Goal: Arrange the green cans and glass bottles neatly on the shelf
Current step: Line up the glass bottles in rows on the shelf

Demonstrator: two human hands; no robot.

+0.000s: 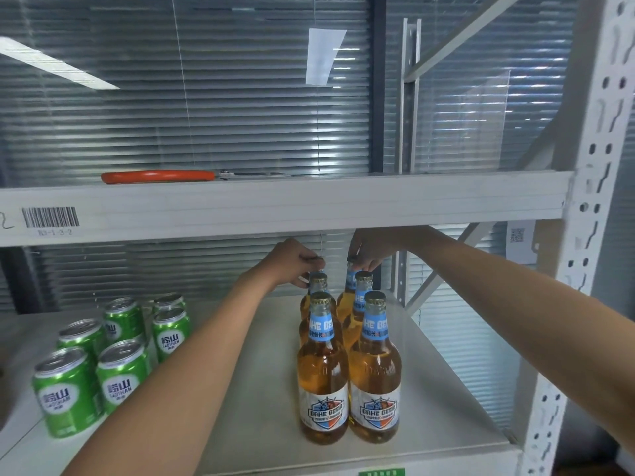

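Several amber glass bottles with blue neck labels stand in two rows on the white shelf; the front pair are at front left bottle and front right bottle. My left hand grips the cap of the rear left bottle. My right hand pinches the top of the rear right bottle, partly hidden behind the row. Several green cans stand in two rows at the shelf's left, apart from both hands.
The upper shelf beam hangs just above my hands. An orange-handled tool lies on the upper shelf. A white perforated upright bounds the right side. Window blinds close off the back.
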